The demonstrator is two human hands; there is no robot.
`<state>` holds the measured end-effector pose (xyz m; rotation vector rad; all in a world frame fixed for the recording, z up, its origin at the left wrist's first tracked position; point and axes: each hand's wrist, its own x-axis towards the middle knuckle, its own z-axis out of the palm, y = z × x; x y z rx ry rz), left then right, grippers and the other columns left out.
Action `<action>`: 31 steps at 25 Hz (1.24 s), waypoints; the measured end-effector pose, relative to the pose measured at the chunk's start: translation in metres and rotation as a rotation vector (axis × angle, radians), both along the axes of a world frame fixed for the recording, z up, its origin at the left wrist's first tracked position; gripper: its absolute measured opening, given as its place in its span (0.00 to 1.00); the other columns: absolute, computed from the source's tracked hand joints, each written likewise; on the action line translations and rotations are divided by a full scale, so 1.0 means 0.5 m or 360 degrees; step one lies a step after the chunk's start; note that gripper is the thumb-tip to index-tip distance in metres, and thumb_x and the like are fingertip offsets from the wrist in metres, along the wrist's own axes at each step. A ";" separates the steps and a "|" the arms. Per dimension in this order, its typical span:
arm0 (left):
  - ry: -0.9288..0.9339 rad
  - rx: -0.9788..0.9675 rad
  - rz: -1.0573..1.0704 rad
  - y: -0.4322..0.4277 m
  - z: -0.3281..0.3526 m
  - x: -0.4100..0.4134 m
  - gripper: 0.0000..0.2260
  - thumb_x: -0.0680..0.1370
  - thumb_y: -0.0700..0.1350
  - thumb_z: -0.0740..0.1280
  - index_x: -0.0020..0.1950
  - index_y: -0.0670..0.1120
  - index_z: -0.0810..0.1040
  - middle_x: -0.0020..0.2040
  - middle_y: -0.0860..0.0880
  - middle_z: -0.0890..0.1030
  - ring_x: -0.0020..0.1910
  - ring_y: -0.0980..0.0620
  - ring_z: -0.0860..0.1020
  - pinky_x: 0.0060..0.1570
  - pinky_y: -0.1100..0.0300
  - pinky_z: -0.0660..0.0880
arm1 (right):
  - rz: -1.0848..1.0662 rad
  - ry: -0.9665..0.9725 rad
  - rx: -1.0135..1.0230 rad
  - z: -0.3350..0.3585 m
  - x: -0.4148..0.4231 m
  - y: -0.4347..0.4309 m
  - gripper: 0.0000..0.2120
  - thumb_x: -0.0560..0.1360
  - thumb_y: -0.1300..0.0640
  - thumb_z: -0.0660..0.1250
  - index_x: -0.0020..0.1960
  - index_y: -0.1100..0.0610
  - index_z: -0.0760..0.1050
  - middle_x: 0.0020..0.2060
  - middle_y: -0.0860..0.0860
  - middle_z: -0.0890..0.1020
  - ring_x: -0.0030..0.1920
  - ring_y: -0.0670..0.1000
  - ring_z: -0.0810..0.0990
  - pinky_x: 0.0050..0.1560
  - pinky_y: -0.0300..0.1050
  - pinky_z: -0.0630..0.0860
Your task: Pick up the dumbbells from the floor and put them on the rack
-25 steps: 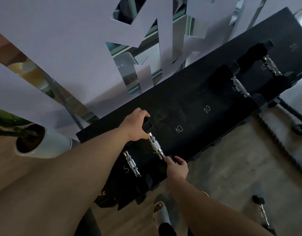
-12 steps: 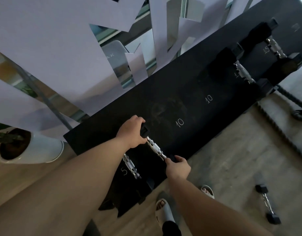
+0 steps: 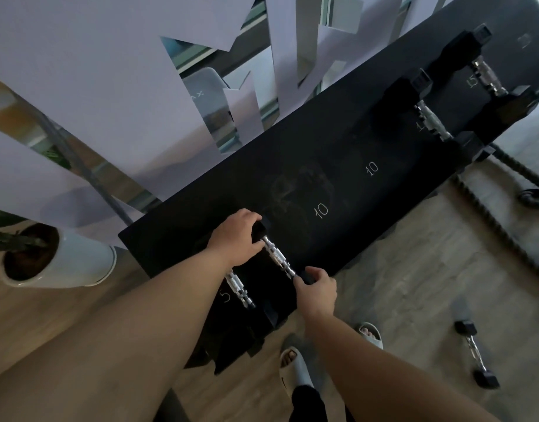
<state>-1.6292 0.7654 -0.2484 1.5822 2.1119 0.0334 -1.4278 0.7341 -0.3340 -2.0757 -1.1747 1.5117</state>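
Note:
A small dumbbell (image 3: 278,257) with a chrome handle and black heads lies on the black rack (image 3: 353,141), at its left end. My left hand (image 3: 236,237) wraps its far head and my right hand (image 3: 318,289) grips its near head at the rack's front edge. Just left of it a second small dumbbell (image 3: 238,288) rests by a chalked "5". Two bigger dumbbells (image 3: 432,121) (image 3: 487,76) sit at the rack's right end. One more small dumbbell (image 3: 475,350) lies on the floor to the right.
A white plant pot (image 3: 67,260) stands on the floor left of the rack. A thick black rope (image 3: 505,239) runs over the floor at the right. My feet in pale slippers (image 3: 295,365) are close to the rack's front. A mirrored wall rises behind the rack.
The hands keep their hold on the dumbbell's two heads on the rack. The view has tilted, so the floor dumbbell at the right shows more fully.

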 end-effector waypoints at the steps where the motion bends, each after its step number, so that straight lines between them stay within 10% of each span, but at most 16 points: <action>1: 0.0022 0.0002 -0.0032 -0.007 0.010 -0.002 0.26 0.77 0.53 0.73 0.74 0.50 0.72 0.70 0.50 0.74 0.66 0.49 0.75 0.61 0.51 0.77 | 0.0042 0.0001 0.0022 0.009 -0.001 -0.001 0.17 0.75 0.52 0.72 0.64 0.51 0.78 0.61 0.50 0.74 0.63 0.53 0.73 0.58 0.47 0.75; 10: 0.0126 -0.0220 0.0148 -0.098 0.056 -0.097 0.32 0.75 0.56 0.75 0.76 0.51 0.70 0.74 0.49 0.70 0.72 0.47 0.70 0.66 0.47 0.75 | 0.0103 0.0098 -0.0135 0.026 -0.027 -0.102 0.23 0.74 0.42 0.71 0.65 0.50 0.75 0.61 0.49 0.76 0.57 0.50 0.78 0.54 0.48 0.80; 20: 0.0099 -0.0115 0.0153 -0.142 0.000 -0.102 0.36 0.73 0.51 0.78 0.78 0.52 0.67 0.77 0.48 0.65 0.75 0.44 0.66 0.68 0.48 0.73 | 0.0196 -0.0034 -0.0397 0.022 -0.104 -0.182 0.38 0.71 0.34 0.71 0.74 0.49 0.65 0.73 0.55 0.65 0.72 0.60 0.66 0.61 0.54 0.73; 31: -0.0015 -0.0081 0.0201 -0.127 -0.044 -0.143 0.40 0.71 0.45 0.80 0.78 0.55 0.63 0.72 0.48 0.71 0.69 0.46 0.73 0.67 0.45 0.74 | -0.0228 0.0028 -0.0676 -0.013 -0.141 -0.176 0.42 0.66 0.41 0.79 0.74 0.43 0.62 0.69 0.57 0.61 0.49 0.57 0.80 0.43 0.48 0.82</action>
